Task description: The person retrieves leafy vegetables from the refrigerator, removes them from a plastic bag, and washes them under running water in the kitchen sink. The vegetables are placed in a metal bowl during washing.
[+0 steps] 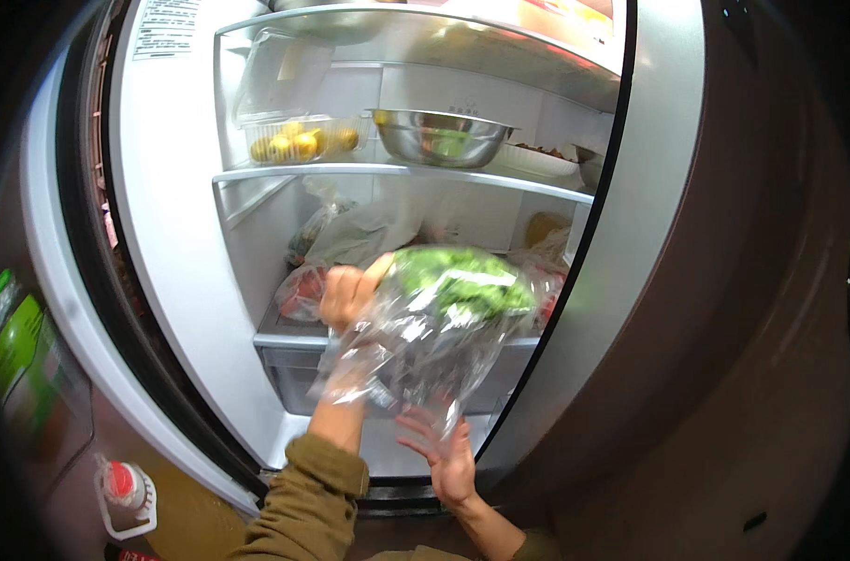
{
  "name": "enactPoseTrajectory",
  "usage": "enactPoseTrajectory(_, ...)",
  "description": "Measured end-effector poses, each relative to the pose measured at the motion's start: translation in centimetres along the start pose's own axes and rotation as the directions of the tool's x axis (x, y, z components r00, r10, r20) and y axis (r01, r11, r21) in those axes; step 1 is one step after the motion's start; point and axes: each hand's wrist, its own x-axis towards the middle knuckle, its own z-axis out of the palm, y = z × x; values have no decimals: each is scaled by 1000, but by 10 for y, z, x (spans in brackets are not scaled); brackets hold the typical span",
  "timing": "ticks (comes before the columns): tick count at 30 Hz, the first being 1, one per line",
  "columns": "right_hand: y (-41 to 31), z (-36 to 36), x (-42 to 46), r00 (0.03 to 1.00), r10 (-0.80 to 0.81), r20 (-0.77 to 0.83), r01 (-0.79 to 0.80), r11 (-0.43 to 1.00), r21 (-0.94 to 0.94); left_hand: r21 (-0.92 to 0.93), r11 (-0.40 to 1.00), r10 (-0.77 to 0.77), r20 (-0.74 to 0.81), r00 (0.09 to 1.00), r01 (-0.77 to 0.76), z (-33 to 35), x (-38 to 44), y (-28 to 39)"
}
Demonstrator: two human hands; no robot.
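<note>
Leafy green lettuce [467, 280] fills the upper end of a clear plastic bag [432, 350], held up before the open refrigerator. My left hand [355, 291] grips the bag at its left side, beside the greens. Loose film hangs down over my left wrist. Below the bag's lower end is my right hand [453, 466], palm up with its fingers spread. Whether those fingers touch the film is hard to tell. Behind the bag, the lower shelf carries a bag of red food [304, 291] and a whitish plastic bag [369, 235].
On the middle glass shelf [404, 172] stand a clear box of yellow fruit [306, 144], a steel bowl [442, 139] and a white dish [543, 160]. The refrigerator door [67, 301] stands open at left. A white-handled jug [129, 494] is at lower left.
</note>
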Motion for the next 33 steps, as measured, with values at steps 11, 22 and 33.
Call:
enactPoseTrajectory(11, 28, -31, -26, 972, 213, 98, -234, 847, 477, -186, 858, -352, 467, 811, 479, -185, -97, 48)
enactPoseTrajectory(22, 22, 0, -71, 932, 341, -122, -326, 937, 128, -51, -939, -88, 992, -92, 340, -209, -126, 12)
enactPoseTrajectory(33, -24, 8, -96, 921, 389, -29, -370, 848, -379, 35, -923, -19, 991, -136, 383, -253, -192, 77)
